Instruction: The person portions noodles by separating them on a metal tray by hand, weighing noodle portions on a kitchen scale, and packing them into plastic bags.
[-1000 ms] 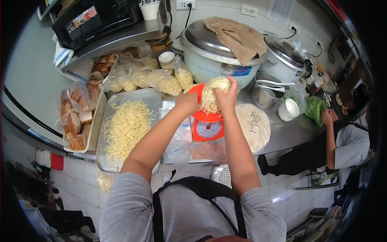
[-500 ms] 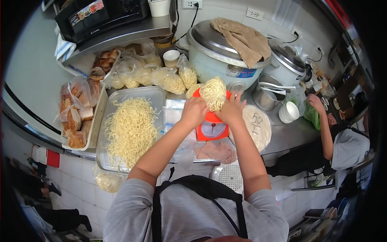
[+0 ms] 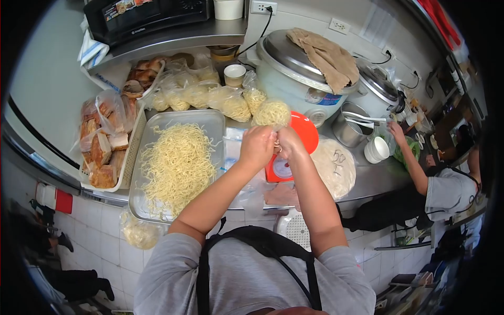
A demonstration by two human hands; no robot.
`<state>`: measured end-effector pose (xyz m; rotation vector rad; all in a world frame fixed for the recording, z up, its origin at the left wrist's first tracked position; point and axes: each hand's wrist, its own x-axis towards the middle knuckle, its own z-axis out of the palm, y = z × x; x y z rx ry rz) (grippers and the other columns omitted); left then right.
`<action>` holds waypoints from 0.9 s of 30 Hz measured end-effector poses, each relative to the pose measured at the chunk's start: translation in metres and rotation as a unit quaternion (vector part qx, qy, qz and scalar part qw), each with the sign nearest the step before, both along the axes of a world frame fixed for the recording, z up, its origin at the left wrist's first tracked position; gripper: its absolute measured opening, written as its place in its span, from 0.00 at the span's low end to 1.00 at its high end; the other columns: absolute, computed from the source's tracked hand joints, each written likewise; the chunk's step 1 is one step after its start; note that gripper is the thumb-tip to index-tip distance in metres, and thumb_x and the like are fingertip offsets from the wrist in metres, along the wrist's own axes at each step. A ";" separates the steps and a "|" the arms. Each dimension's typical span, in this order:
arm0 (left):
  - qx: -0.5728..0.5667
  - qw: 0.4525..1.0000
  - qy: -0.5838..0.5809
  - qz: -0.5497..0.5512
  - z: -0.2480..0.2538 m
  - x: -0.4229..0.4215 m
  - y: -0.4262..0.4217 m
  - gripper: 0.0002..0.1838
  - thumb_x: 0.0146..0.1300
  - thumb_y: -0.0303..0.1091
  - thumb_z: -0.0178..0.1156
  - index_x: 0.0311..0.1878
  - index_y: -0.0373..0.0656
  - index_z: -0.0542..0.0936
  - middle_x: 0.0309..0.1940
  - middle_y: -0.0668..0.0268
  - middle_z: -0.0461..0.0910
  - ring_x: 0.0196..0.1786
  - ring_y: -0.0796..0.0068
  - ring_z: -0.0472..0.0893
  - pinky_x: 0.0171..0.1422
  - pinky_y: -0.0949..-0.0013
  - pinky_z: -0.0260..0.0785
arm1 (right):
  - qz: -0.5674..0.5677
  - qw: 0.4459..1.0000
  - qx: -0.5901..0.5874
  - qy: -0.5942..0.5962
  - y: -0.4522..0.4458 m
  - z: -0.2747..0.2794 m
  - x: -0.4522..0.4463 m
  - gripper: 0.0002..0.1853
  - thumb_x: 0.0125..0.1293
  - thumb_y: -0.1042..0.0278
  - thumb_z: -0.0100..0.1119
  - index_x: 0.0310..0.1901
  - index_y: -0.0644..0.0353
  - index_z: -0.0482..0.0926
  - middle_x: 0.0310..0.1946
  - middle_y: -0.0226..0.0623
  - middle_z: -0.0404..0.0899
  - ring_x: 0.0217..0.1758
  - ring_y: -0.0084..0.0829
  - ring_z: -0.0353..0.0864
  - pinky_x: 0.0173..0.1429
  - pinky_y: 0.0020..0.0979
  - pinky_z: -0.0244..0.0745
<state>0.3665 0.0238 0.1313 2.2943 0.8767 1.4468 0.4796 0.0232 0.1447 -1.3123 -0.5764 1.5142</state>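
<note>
A clear plastic bag of noodles [image 3: 271, 113] bulges just above my two hands. My left hand [image 3: 258, 145] is closed on the gathered neck of this bag, and my right hand [image 3: 287, 142] pinches it from the other side; the two touch. Behind my right hand, the orange plate [image 3: 305, 133] of the scale shows bare, with the orange scale [image 3: 279, 169] partly hidden under my wrist. Loose noodles [image 3: 178, 168] lie heaped on a metal tray [image 3: 137, 192] to the left.
Bagged noodles [image 3: 231, 106] line the back, beside a large rice cooker [image 3: 294, 79]. Meat pieces [image 3: 104, 152] fill a basket at left. A metal pot [image 3: 350, 126], white bowls [image 3: 376, 149] and a round pack marked 50 [image 3: 336, 170] stand right. Another person's arm [image 3: 412, 160] reaches over greens.
The noodles have gone from over the orange plate to its left, now in a closed-up bag. Both hands have come together at its neck. The co-worker's arm has moved up and left.
</note>
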 end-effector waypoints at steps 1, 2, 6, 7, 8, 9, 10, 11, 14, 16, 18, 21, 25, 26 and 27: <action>0.017 1.000 0.020 0.016 0.001 -0.012 -0.003 0.07 0.55 0.31 0.50 0.23 0.40 0.69 0.20 0.56 0.69 0.27 0.55 0.70 0.32 0.58 0.58 | -0.021 1.000 -0.002 -0.022 0.000 0.009 -0.013 0.06 0.56 0.70 0.40 0.24 0.55 0.66 0.14 0.30 0.62 0.11 0.20 0.58 0.10 0.19 0.46; 0.033 0.998 0.042 0.033 0.001 -0.025 -0.006 0.07 0.55 0.31 0.50 0.23 0.40 0.69 0.19 0.57 0.69 0.27 0.56 0.70 0.31 0.59 0.58 | 0.003 1.000 0.003 0.018 0.006 0.008 -0.018 0.05 0.56 0.71 0.40 0.25 0.55 0.67 0.14 0.30 0.62 0.11 0.20 0.58 0.10 0.19 0.47; -0.031 0.999 0.038 0.000 -0.010 -0.065 -0.037 0.08 0.57 0.31 0.48 0.23 0.41 0.69 0.17 0.58 0.70 0.24 0.56 0.70 0.31 0.59 0.58 | 0.005 0.974 0.039 0.224 0.028 -0.010 -0.069 0.04 0.55 0.71 0.43 0.26 0.57 0.68 0.14 0.32 0.64 0.11 0.21 0.60 0.10 0.21 0.50; -0.039 0.998 0.029 -0.026 -0.014 -0.078 -0.039 0.10 0.59 0.32 0.46 0.23 0.41 0.69 0.16 0.60 0.69 0.22 0.62 0.71 0.30 0.64 0.60 | -0.017 0.957 0.048 0.284 0.033 -0.014 -0.092 0.04 0.55 0.71 0.44 0.26 0.58 0.69 0.14 0.32 0.64 0.11 0.21 0.61 0.10 0.22 0.51; -0.093 0.995 0.006 -0.025 -0.016 -0.092 -0.044 0.10 0.60 0.32 0.46 0.24 0.41 0.69 0.16 0.61 0.70 0.22 0.66 0.71 0.29 0.66 0.60 | -0.003 0.969 0.057 0.240 0.040 -0.023 -0.112 0.05 0.55 0.70 0.44 0.26 0.59 0.70 0.14 0.33 0.65 0.11 0.23 0.62 0.10 0.23 0.52; -0.147 0.989 -0.019 -0.025 -0.018 -0.106 -0.049 0.10 0.60 0.32 0.46 0.24 0.41 0.69 0.16 0.62 0.70 0.22 0.69 0.71 0.29 0.69 0.61 | 0.010 0.979 0.067 0.194 0.051 -0.039 -0.130 0.05 0.54 0.70 0.45 0.26 0.59 0.70 0.15 0.34 0.67 0.11 0.24 0.63 0.10 0.24 0.54; -0.201 0.978 -0.045 -0.026 -0.019 -0.120 -0.051 0.10 0.61 0.32 0.45 0.25 0.41 0.69 0.17 0.63 0.71 0.22 0.72 0.71 0.29 0.71 0.61 | 0.023 0.986 0.078 0.148 0.062 -0.058 -0.147 0.06 0.54 0.69 0.46 0.26 0.60 0.71 0.15 0.35 0.68 0.12 0.25 0.64 0.10 0.26 0.56; -0.241 0.962 -0.124 -0.044 -0.020 -0.133 -0.048 0.10 0.61 0.33 0.45 0.25 0.42 0.69 0.17 0.65 0.71 0.22 0.75 0.71 0.29 0.73 0.61 | 0.013 0.991 0.112 0.075 0.073 -0.082 -0.163 0.08 0.54 0.66 0.48 0.25 0.61 0.72 0.16 0.37 0.69 0.12 0.29 0.67 0.11 0.30 0.60; -0.355 0.884 -0.297 -0.072 -0.026 -0.177 -0.029 0.10 0.62 0.34 0.45 0.27 0.43 0.70 0.19 0.69 0.71 0.23 0.79 0.72 0.30 0.78 0.62 | 0.154 0.987 -0.017 -0.053 0.055 -0.031 -0.215 0.10 0.54 0.63 0.49 0.27 0.62 0.72 0.16 0.39 0.69 0.12 0.31 0.67 0.11 0.32 0.62; -0.436 0.835 -0.332 -0.054 -0.027 -0.219 -0.010 0.09 0.62 0.35 0.45 0.27 0.44 0.69 0.21 0.70 0.72 0.23 0.78 0.73 0.31 0.79 0.62 | 0.302 0.953 -0.029 -0.016 0.064 -0.037 -0.228 0.14 0.56 0.59 0.49 0.31 0.64 0.73 0.21 0.45 0.72 0.17 0.32 0.71 0.17 0.35 0.67; -0.459 0.813 -0.354 -0.046 -0.029 -0.246 -0.006 0.09 0.61 0.35 0.45 0.27 0.43 0.69 0.21 0.70 0.72 0.23 0.79 0.73 0.30 0.79 0.61 | 0.365 0.925 -0.039 -0.095 0.071 -0.027 -0.243 0.15 0.56 0.58 0.49 0.33 0.65 0.73 0.25 0.48 0.73 0.21 0.33 0.73 0.21 0.37 0.70; -0.480 0.783 -0.393 -0.049 -0.025 -0.275 0.002 0.09 0.61 0.35 0.44 0.27 0.44 0.68 0.21 0.70 0.72 0.24 0.78 0.74 0.30 0.79 0.61 | 0.392 0.871 0.052 -0.292 0.072 0.016 -0.259 0.21 0.56 0.55 0.51 0.44 0.63 0.69 0.30 0.45 0.75 0.27 0.32 0.75 0.29 0.36 0.72; -0.502 0.752 -0.421 -0.071 -0.015 -0.297 0.010 0.09 0.61 0.37 0.45 0.26 0.46 0.68 0.21 0.70 0.71 0.25 0.76 0.75 0.30 0.77 0.61 | 0.357 0.796 0.317 -0.373 0.056 0.074 -0.247 0.30 0.49 0.58 0.62 0.51 0.64 0.65 0.46 0.44 0.69 0.46 0.34 0.71 0.49 0.32 0.68; -0.509 0.743 -0.428 -0.080 -0.014 -0.301 0.013 0.09 0.61 0.37 0.45 0.26 0.46 0.68 0.21 0.70 0.71 0.25 0.76 0.75 0.31 0.77 0.61 | 0.310 0.797 0.372 -0.361 0.047 0.079 -0.239 0.36 0.46 0.58 0.65 0.55 0.64 0.62 0.52 0.47 0.64 0.53 0.37 0.68 0.55 0.33 0.65; -0.511 0.739 -0.431 -0.087 -0.012 -0.304 0.015 0.09 0.61 0.37 0.45 0.27 0.46 0.68 0.21 0.70 0.71 0.26 0.76 0.75 0.31 0.77 0.61 | 0.282 0.764 0.394 -0.425 0.044 0.069 -0.230 0.39 0.44 0.58 0.66 0.57 0.63 0.59 0.55 0.49 0.61 0.56 0.39 0.63 0.57 0.33 0.61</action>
